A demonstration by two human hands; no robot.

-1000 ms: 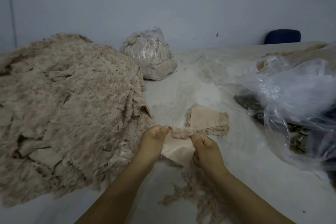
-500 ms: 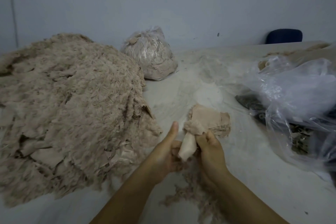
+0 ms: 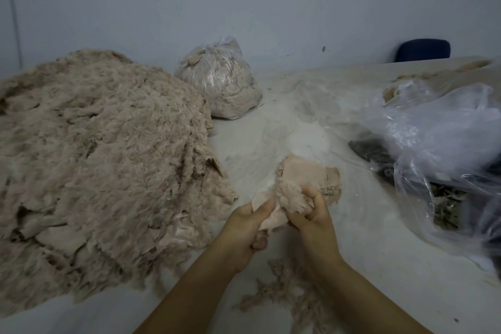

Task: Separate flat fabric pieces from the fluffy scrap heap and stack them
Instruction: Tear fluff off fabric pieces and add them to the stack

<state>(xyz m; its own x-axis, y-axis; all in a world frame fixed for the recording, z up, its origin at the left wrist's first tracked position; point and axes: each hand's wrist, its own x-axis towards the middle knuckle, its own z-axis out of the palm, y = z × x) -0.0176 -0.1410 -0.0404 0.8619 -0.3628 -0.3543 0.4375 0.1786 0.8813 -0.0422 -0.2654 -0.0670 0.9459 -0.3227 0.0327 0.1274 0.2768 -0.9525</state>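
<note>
A big heap of beige fluffy scraps (image 3: 100, 171) fills the left of the table. In front of me, my left hand (image 3: 245, 228) and my right hand (image 3: 311, 214) both grip one pinkish fabric piece (image 3: 287, 199), fluffy side up, crumpled between them. Just behind it lies a small stack of flat pinkish pieces (image 3: 311, 173) on the table.
A tied clear bag of scraps (image 3: 219, 81) stands at the back. A large loose plastic bag (image 3: 433, 138) with dark contents covers the right side. Loose fluff strands (image 3: 287, 295) lie near the front edge. A blue chair back (image 3: 423, 50) shows beyond the white table (image 3: 379, 266).
The piece was stretched flat between my hands, then folded upright. Now it is turned with its fluffy side up and both hands are closer together around it.
</note>
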